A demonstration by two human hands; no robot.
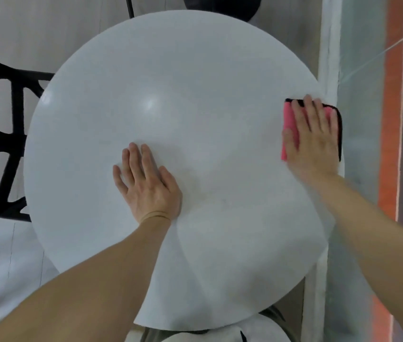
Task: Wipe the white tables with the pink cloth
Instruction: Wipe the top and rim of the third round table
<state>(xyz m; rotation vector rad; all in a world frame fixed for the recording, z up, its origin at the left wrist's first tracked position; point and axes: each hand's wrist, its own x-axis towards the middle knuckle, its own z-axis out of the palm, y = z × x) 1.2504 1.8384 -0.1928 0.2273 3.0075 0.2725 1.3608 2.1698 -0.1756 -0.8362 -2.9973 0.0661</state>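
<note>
A round white table (195, 70) fills the view, glossy, with one soft glare spot near its middle. Out at its right-hand edge lies the pink cloth (288, 124), folded and black-trimmed, one corner poking past the rim. The right hand (314, 139) is flat on top of it, fingers straight and spread, pressing it down rather than clutching it. The left hand (146, 183) lies palm-down near the centre, fingers straight and close together, holding nothing; a brace, by the look of it. So we're mid-wipe, I'd say, working the right edge. The next stroke wants steady pressure and a sweep inward across the top, or that cloth could slide off the rim. Round about: a black chair (5, 144) to the left, pale grey floor, a white frame (328, 58) and an orange strip (392, 119) on the right.
</note>
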